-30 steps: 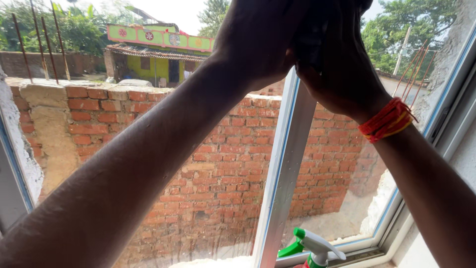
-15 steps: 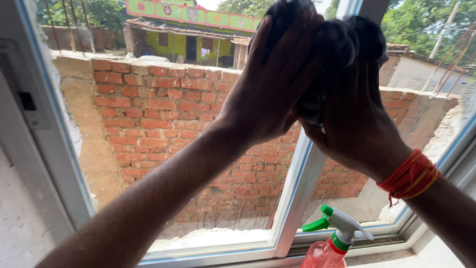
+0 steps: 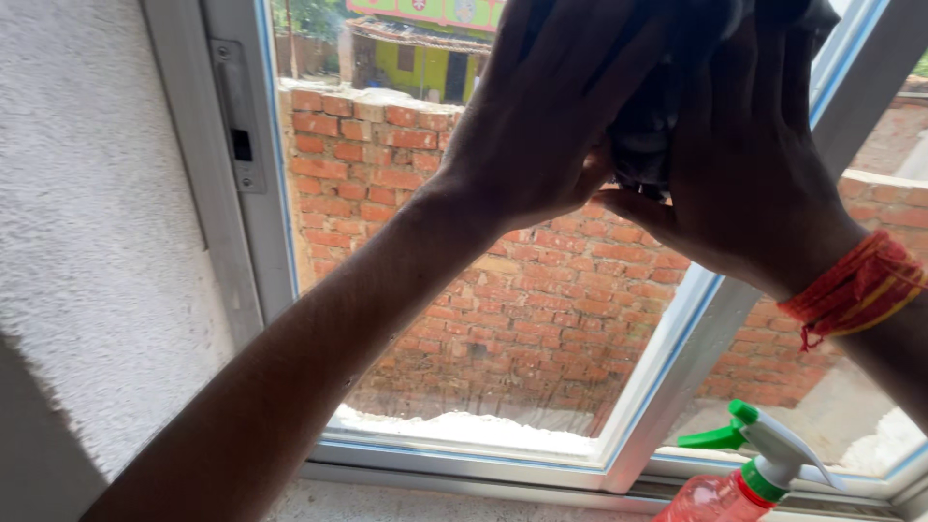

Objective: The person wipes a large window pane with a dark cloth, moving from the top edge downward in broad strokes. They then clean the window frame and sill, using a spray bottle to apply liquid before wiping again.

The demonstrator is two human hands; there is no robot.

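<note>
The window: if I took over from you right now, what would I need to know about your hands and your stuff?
Left hand: raised, pressed against the dark cloth high up on the window pane.
Right hand: also on the cloth, from the other side. It has red thread around the wrist.
Both hands hold the cloth together near the slanted middle frame bar.
The spray bottle, pink with a green and white trigger, stands on the sill at the lower right, and neither hand is touching it.
Done: I cannot tell how much glass has been wiped.
Left: the lower pane and the frame do not have the cloth on them now.
</note>
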